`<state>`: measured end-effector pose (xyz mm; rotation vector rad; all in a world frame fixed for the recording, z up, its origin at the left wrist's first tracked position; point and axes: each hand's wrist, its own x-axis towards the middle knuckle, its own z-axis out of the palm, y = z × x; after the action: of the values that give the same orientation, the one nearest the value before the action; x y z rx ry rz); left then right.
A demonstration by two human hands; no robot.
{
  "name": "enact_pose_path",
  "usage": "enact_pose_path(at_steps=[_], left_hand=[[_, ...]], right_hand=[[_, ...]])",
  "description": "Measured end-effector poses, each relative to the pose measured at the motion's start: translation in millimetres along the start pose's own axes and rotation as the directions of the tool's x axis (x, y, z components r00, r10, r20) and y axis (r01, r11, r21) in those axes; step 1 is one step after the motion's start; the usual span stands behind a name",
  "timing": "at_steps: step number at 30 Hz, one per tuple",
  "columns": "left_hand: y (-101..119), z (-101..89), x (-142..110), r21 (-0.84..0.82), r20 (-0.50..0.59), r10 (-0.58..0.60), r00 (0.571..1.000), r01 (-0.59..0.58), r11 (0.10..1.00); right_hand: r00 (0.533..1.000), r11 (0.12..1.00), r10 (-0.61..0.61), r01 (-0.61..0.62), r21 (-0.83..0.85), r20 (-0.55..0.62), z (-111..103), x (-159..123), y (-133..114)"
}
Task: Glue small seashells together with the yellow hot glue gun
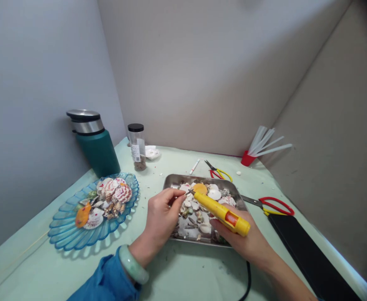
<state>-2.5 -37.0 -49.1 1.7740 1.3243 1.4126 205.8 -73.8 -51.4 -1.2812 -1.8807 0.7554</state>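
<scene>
My right hand point(239, 238) is wrapped round a yellow hot glue gun point(214, 207), its dark nozzle pointing up and to the left. Thumb and forefinger of my left hand point(163, 213) are pinched together at the nozzle's tip, on something too small to name. Both hands are over a metal tray point(198, 241) of mixed seashells. Among these lie a flat orange shell point(200, 189) and a white shell point(214, 195). Part of the tray is hidden behind my hands and the glue gun.
On the left, a blue scalloped dish point(67, 230) holds shells beside a teal bottle point(98, 152). A clear jar point(137, 146), marker point(195, 167), small scissors point(218, 171) and red cup of glue sticks point(248, 158) stand behind. Larger scissors point(275, 205) touch a black slab point(308, 255) at right.
</scene>
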Motion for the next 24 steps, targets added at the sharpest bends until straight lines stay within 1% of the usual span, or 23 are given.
enact_pose_path(at_steps=[2, 4, 9, 12, 14, 16, 20, 22, 24], left_hand=[[2.2, -0.8, 0.1, 0.021, -0.029, 0.063, 0.998, -0.062, 0.998], [3.9, -1.4, 0.5, 0.028, -0.047, 0.1, 0.994, -0.099, 0.995], [3.0, -2.1, 0.9, 0.098, -0.064, 0.117, 0.991, -0.111, 0.989], [1.9, -2.1, 0.5, 0.121, -0.06, 0.128, 0.99, -0.12, 0.985], [2.6, -2.2, 0.3, 0.11, -0.057, 0.136, 0.989, -0.129, 0.986], [3.9, -2.2, 0.1, 0.082, -0.057, 0.139, 0.989, -0.134, 0.988], [4.0, -2.0, -0.1, 0.036, -0.062, 0.108, 0.992, -0.106, 0.994], [1.8, -1.6, 0.4, 0.009, -0.047, 0.055, 0.997, -0.054, 0.998], [-0.7, -0.9, 1.5, -0.04, -0.019, -0.023, 1.0, 0.023, 0.999]], right_hand=[[1.0, 1.0, 0.009, -0.009, 0.02, -0.001, 0.1, -0.3, 1.5], [1.0, 0.999, 0.021, -0.021, 0.036, 0.001, -0.3, -0.6, 2.3], [0.999, 0.999, 0.03, -0.031, 0.016, 0.044, -1.9, -1.2, 2.1], [0.999, 0.999, 0.039, -0.039, 0.023, -0.009, -1.0, -1.1, 3.4], [0.998, 0.999, 0.039, -0.039, 0.017, -0.05, 0.2, -1.0, 4.8], [0.997, 0.999, 0.038, -0.038, 0.005, -0.06, 1.3, -0.9, 5.9], [0.998, 0.999, 0.044, -0.044, 0.013, -0.045, 1.4, -0.9, 6.7], [0.999, 0.999, 0.042, -0.041, 0.023, -0.03, 0.7, -0.8, 6.0], [1.0, 0.999, 0.028, -0.028, 0.02, -0.008, -0.2, -0.7, 4.3]])
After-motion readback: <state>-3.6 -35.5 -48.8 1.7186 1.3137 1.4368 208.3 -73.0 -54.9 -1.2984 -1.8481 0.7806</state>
